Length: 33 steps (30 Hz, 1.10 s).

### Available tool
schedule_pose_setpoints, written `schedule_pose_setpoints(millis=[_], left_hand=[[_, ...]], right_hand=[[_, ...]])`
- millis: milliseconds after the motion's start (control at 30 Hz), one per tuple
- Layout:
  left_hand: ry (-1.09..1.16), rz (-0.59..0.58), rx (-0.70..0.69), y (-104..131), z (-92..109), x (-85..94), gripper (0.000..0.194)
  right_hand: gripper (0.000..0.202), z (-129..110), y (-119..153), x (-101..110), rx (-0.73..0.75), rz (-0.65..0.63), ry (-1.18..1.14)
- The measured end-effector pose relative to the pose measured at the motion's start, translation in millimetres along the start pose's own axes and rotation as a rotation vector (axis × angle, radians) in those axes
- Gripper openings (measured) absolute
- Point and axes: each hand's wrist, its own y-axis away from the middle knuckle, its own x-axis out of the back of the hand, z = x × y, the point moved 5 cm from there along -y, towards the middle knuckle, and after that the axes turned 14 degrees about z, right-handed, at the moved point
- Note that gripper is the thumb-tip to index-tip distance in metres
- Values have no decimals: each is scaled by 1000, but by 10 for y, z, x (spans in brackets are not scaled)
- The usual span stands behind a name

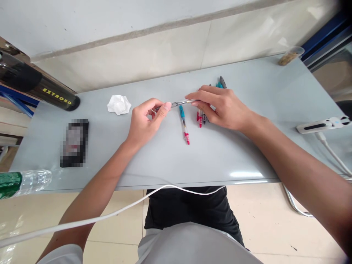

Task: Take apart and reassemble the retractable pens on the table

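A slim pen (180,103) with a clear barrel and a grey end lies level between my two hands, above the table. My left hand (147,117) pinches its grey end between thumb and fingers. The fingers of my right hand (218,106) are closed on its other end. Just below it, a pen with a teal end and a red end (183,124) lies on the table. Several more pens (200,119), with red, black, teal and grey parts, lie beneath and behind my right hand, which partly hides them.
On the grey table (154,157) are crumpled white paper (119,105) and a blurred-out black object (74,143). A dark bottle (38,82) and a green-labelled clear bottle (26,182) are at left. A plastic cup (290,56) and a white device (321,125) stand right. A white cable (123,208) crosses the front.
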Motion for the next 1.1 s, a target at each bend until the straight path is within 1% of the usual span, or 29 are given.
schedule_pose_setpoints(millis=[100,167,233,467,700,800,867,967,1100], left_hand=[[19,-13,-9,13,14,-15,38],[8,-43,-27,28,27,-37,38],[-18,-66,-53,42,38,-53,34],[-78,-67,-98,58,38,-57,26],[-63,-116,-51,92,30,-86,31],[-53,-160,-40,95,47,-98,34],[-55,-181,-46,94,56,-101,35],[-67,-189,-56,94,56,-99,34],[-66,-186,-46,101,31,-100,35]], right_hand=[[42,1,-1,-17,29,-2,-4],[41,7,-2,-32,11,-25,-2],[40,4,-3,-41,-11,-43,-8],[28,-21,11,-82,-57,-48,-53],[25,-22,27,-103,-71,-52,-47],[31,-47,15,-88,-90,-68,-33],[36,-72,4,-88,-78,-94,-31],[35,-115,-8,-103,-8,-119,-58],[33,-117,-8,-134,30,-83,-66]])
